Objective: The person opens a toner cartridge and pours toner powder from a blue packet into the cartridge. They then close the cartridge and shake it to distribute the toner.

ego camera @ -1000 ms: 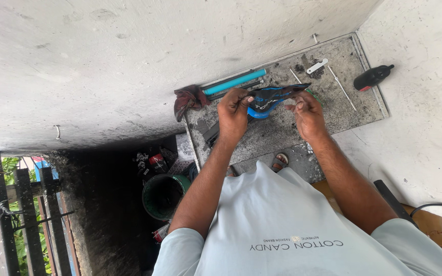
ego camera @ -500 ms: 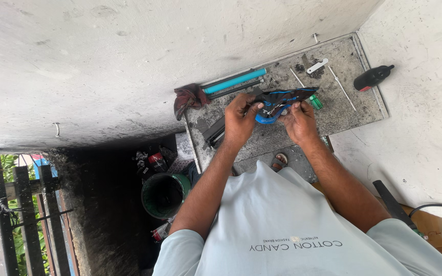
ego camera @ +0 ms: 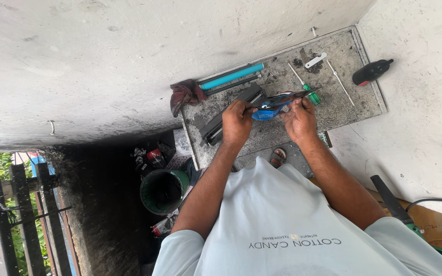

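Both my hands hold a long dark strip with a blue piece [ego camera: 271, 108] just above a dirty grey work board [ego camera: 344, 110]. My left hand [ego camera: 236, 122] pinches its left end and my right hand [ego camera: 300, 120] grips its right end. Under my left hand lies a long black cartridge housing [ego camera: 220, 125]. A cyan roller [ego camera: 231, 76] lies at the board's far edge, and a green-handled screwdriver [ego camera: 310, 94] sits just beyond my right hand.
On the board lie a thin metal rod [ego camera: 341, 82] and a small white piece [ego camera: 315, 60]; a reddish rag [ego camera: 185, 94] hangs at its left corner. A black bottle [ego camera: 372, 72] lies on the white ledge. A green bucket [ego camera: 164, 191] stands below, with a dark railing [ego camera: 21, 214] at left.
My hands have drawn slightly closer together and toward my body, still holding the strip; my right hand has shifted inward along it.
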